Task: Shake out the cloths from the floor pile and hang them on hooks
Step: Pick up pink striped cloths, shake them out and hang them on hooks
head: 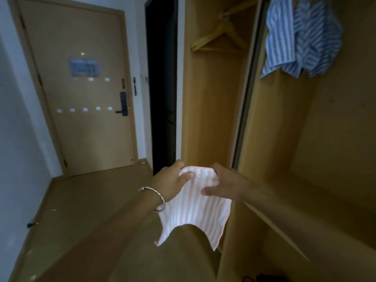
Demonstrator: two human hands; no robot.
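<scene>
A pink and white striped cloth (193, 212) hangs in the air in front of me, held by its top edge. My left hand (173, 180), with a silver bangle on the wrist, pinches the cloth's upper left corner. My right hand (219, 183) grips the upper right part, fingers curled over the top edge and thumb in front. Two blue and white striped cloths (301, 39) hang high on the right, inside the wooden wardrobe. The hooks that hold them are out of sight. The floor pile is not in view.
An open wooden wardrobe (284, 139) fills the right side, with a wooden hanger (219, 37) on its rail and a shelf (317, 192) lower down. A closed door (81, 88) stands ahead on the left, a dark doorway (162, 78) beside it. Wooden floor (91, 200) lies below.
</scene>
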